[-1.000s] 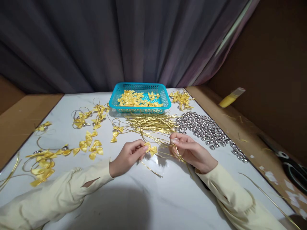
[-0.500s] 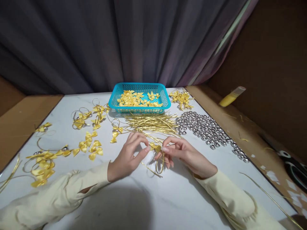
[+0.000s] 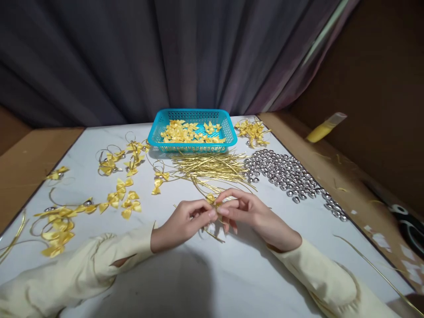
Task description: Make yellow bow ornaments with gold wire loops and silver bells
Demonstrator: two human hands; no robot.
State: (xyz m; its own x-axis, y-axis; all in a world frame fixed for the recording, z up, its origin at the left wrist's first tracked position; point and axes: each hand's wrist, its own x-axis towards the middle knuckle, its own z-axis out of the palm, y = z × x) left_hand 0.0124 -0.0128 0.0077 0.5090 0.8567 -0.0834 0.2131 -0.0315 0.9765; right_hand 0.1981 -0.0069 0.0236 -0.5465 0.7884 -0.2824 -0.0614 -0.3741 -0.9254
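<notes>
My two hands meet over the middle of the table, fingertips almost touching. A small yellow ribbon bow [image 3: 210,198] pokes up between them, gripped by the thumb and fingers of my right hand [image 3: 253,216]. Just below it, my left hand [image 3: 183,221] pinches close to the gold cord [image 3: 215,236] that hangs from the bow; the exact grip is hidden by the fingers. A small shiny silver bit shows by the left fingers. Behind the hands lies a pile of cut gold cords [image 3: 208,167].
A turquoise basket [image 3: 192,149] of yellow bows stands at the back. Silver bells or beads [image 3: 285,172] spread to the right. Bows with cord loops [image 3: 59,225] lie on the left, more [image 3: 253,131] at the back right. Scissors [image 3: 409,225] and a yellow tube [image 3: 326,128] are at right.
My left hand has closed in on the right hand, pinching below the bow. The cord loop that hung in view is now mostly covered by fingers. The view has shifted slightly.
</notes>
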